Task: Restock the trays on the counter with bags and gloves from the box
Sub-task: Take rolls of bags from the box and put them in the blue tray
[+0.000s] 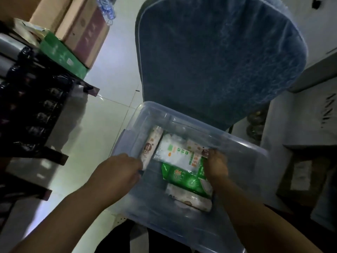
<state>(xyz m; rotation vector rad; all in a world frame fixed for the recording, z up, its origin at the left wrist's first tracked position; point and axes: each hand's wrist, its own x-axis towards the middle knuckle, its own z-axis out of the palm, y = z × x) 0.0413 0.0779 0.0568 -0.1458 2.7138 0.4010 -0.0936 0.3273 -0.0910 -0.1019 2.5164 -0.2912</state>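
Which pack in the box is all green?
The green pack in the middle of the box, beside the right hand; the others are mainly white.

Left hand [118, 170], right hand [217, 166] in box [246, 157]

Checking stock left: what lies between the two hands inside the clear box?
Head view: a white pack with green print overlapping a green pack, between the left hand and the right hand.
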